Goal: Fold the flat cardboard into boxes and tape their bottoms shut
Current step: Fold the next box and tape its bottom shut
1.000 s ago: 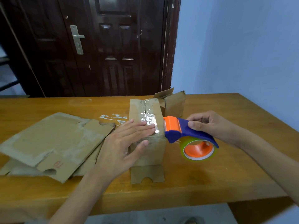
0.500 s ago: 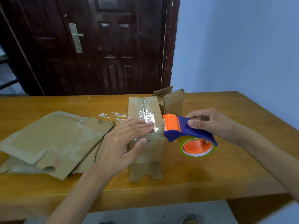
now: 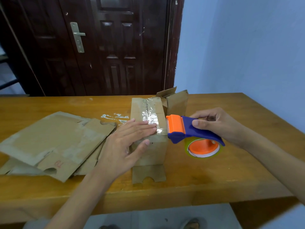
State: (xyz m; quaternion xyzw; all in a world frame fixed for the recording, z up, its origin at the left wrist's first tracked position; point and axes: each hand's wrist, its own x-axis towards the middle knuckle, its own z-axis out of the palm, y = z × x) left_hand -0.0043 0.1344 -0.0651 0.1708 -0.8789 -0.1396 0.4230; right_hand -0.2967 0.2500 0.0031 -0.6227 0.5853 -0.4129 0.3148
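At the bottom of the frame, your 2 forearms are reaching in over the near edge of the wooden table [image 3: 206,184], and a strip of pale floor is showing below it, where 2 dark shapes are cut off by the frame and too unclear to name. Your left hand [image 3: 125,142] is lying flat on the taped top of the cardboard box [image 3: 148,146] at the centre, fingers straight and together, thumb pressing the near side. A notched flap of the box is lying on the table toward you. Your right hand [image 3: 216,124] is gripping the blue handle of the tape dispenser [image 3: 186,131], fingers curled around it, its orange head touching the box's right top edge. At centre left, the flat cardboard sheets [image 3: 54,141] are sitting stacked, the lower ones mostly hidden. Behind the box, a second box [image 3: 176,101] is standing partly concealed, and tape scraps [image 3: 115,117] are sticking to the table. Farther back, a dark door [image 3: 102,47] is filling the upper left and a blue wall [image 3: 247,47] the right.
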